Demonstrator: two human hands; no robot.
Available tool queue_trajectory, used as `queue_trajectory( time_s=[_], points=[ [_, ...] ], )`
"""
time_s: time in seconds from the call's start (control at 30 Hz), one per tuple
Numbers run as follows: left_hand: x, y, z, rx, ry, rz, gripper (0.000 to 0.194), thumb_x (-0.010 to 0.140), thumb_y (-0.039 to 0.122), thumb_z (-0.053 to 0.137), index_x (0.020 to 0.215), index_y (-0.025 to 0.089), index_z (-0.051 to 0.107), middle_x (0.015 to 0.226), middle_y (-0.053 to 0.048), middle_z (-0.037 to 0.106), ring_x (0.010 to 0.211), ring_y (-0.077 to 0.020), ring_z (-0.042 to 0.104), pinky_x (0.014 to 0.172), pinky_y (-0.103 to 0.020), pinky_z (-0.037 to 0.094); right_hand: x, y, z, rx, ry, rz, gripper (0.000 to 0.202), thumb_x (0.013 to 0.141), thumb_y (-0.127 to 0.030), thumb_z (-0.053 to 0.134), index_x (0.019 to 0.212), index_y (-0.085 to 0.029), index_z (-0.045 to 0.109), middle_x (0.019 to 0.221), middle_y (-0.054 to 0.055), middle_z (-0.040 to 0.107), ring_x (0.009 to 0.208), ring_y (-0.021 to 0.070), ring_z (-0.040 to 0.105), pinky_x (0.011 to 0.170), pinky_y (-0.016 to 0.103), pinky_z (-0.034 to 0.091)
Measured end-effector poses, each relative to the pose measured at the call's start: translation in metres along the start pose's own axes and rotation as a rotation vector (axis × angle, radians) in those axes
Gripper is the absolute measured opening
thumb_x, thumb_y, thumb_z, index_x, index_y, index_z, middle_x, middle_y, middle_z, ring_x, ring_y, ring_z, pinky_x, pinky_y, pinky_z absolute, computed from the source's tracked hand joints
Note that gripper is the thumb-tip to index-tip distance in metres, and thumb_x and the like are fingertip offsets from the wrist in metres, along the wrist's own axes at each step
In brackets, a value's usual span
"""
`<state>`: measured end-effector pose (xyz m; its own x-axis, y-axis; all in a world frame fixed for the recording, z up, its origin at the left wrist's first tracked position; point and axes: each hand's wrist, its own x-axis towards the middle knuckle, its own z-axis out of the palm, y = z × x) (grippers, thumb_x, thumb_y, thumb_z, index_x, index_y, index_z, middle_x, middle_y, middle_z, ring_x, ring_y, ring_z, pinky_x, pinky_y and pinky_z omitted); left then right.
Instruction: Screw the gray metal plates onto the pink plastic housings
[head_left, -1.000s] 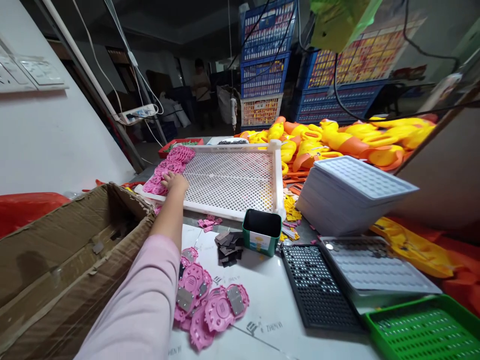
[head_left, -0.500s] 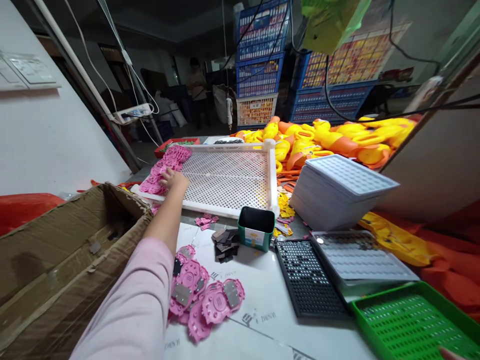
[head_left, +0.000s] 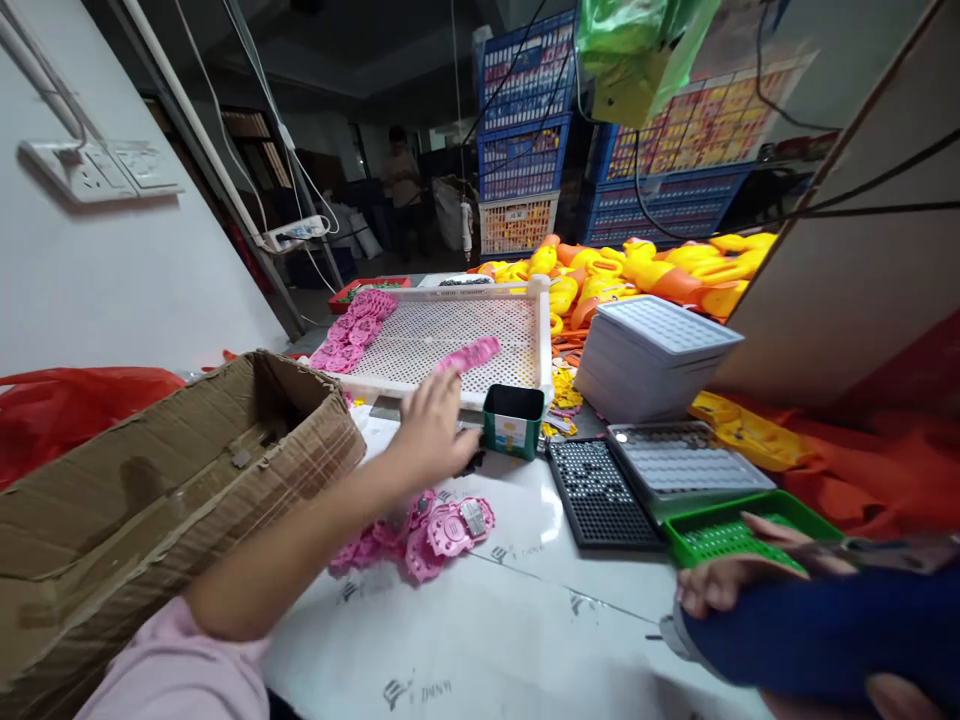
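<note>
My left hand [head_left: 429,430] is stretched out over the near edge of the white perforated tray [head_left: 420,325], its fingers extended and the thumb apart. Just past its fingertips is a blurred pink plastic part [head_left: 471,354]; whether they touch I cannot tell. More pink plastic parts [head_left: 354,335] are heaped at the tray's left end. Below my forearm lies a group of pink parts with grey plates [head_left: 450,528], partly covered. At lower right, my right hand [head_left: 712,585] is closed around a blue electric screwdriver [head_left: 810,635] with a grey nose and thin bit.
A cardboard box [head_left: 180,480] stands at left. A green tin [head_left: 513,425] stands by the tray. A black tray [head_left: 604,495], a green basket [head_left: 679,540] and stacked white trays [head_left: 645,370] are at right. Yellow and orange toy parts [head_left: 637,270] lie behind.
My left hand has moved from the pink heap to the right and towards me. A pink part now shows over the tray's right half. My right hand and the blue screwdriver have come into view.
</note>
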<state>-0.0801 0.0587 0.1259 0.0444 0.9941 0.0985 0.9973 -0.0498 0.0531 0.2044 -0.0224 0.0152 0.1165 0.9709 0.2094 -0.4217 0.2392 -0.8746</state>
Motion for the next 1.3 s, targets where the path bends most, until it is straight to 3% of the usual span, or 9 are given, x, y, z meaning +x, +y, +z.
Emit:
queue_trajectory(
  time_s=[0.13,0.27,0.43,0.63,0.73,0.83,1.0,1.07,1.3],
  points=[
    [-0.084,0.019,0.033,-0.100,-0.232,0.318,0.073,0.092,0.046,0.049,0.151,0.008,0.032,0.159,-0.019,0.025,0.148,-0.0404,0.016,0.116,-0.062,0.022,0.009,-0.031,0.026,0.023,-0.001,0.002,0.039,0.059,-0.060,0.075,0.089,-0.037,0.066,0.060,0.002,0.063,0.053,0.0228,0.059,0.049,0.037,0.057],
    [-0.134,0.028,0.066,-0.110,-0.341,0.528,0.068,0.095,0.050,0.044,0.147,0.007,0.040,0.155,-0.019,0.035,0.144,-0.0431,0.026,0.111,-0.067,0.029,0.016,-0.038,0.028,0.045,-0.042,0.010,0.041,0.057,-0.057,0.079,0.089,-0.035,0.066,0.058,0.004,0.065,0.052,0.0246,0.060,0.041,0.039,0.056],
    [-0.151,0.030,0.088,-0.121,-0.313,0.615,0.056,0.096,0.045,0.043,0.138,0.009,0.051,0.150,-0.015,0.044,0.140,-0.0420,0.035,0.108,-0.065,0.033,0.015,-0.035,0.028,0.100,-0.058,-0.008,0.043,0.055,-0.055,0.080,0.093,-0.035,0.070,0.058,0.004,0.066,0.049,0.0249,0.058,0.031,0.037,0.051],
    [-0.150,0.023,0.090,-0.222,-0.192,0.711,0.035,0.093,0.035,0.050,0.120,0.017,0.064,0.135,-0.011,0.061,0.132,-0.0363,0.048,0.105,-0.060,0.034,0.015,-0.035,0.028,0.117,-0.086,-0.020,0.042,0.058,-0.052,0.080,0.096,-0.036,0.071,0.060,0.003,0.068,0.050,0.0254,0.060,0.031,0.037,0.050],
    [-0.136,0.019,0.080,-0.277,-0.122,0.732,0.021,0.089,0.029,0.055,0.101,0.022,0.071,0.122,-0.008,0.070,0.124,-0.0309,0.056,0.101,-0.053,0.040,0.016,-0.034,0.027,0.117,-0.071,-0.047,0.042,0.059,-0.051,0.081,0.097,-0.034,0.071,0.060,0.003,0.069,0.050,0.0244,0.060,0.033,0.035,0.050],
    [-0.094,0.010,0.065,-0.201,-0.143,0.433,0.015,0.084,0.024,0.061,0.090,0.025,0.074,0.109,-0.004,0.075,0.109,-0.0243,0.064,0.099,-0.043,0.045,0.017,-0.032,0.025,0.128,-0.056,-0.051,0.045,0.057,-0.050,0.083,0.097,-0.032,0.071,0.062,0.003,0.069,0.051,0.0235,0.061,0.038,0.036,0.053],
    [0.003,-0.017,0.052,-0.012,-0.132,0.056,0.033,0.090,0.027,0.060,0.120,0.015,0.064,0.122,-0.014,0.066,0.120,-0.0334,0.056,0.100,-0.051,0.044,0.017,-0.030,0.022,0.152,-0.056,-0.044,0.046,0.057,-0.049,0.083,0.097,-0.031,0.069,0.062,0.003,0.070,0.051,0.0221,0.062,0.041,0.035,0.053],
    [0.026,-0.025,0.054,0.053,-0.193,-0.007,0.033,0.091,0.033,0.063,0.119,0.016,0.062,0.123,-0.011,0.063,0.117,-0.0285,0.058,0.099,-0.051,0.046,0.018,-0.032,0.023,0.137,-0.056,-0.033,0.051,0.056,-0.051,0.084,0.100,-0.029,0.068,0.061,0.003,0.069,0.051,0.0228,0.063,0.039,0.035,0.052],
    [0.038,-0.032,0.068,0.171,-0.242,0.012,0.032,0.094,0.038,0.060,0.117,0.017,0.062,0.123,-0.009,0.062,0.118,-0.0255,0.056,0.103,-0.052,0.042,0.019,-0.034,0.024,0.130,-0.006,0.001,0.065,0.050,-0.052,0.085,0.105,-0.023,0.062,0.058,0.003,0.067,0.048,0.0220,0.061,0.038,0.033,0.050]
  ],
)
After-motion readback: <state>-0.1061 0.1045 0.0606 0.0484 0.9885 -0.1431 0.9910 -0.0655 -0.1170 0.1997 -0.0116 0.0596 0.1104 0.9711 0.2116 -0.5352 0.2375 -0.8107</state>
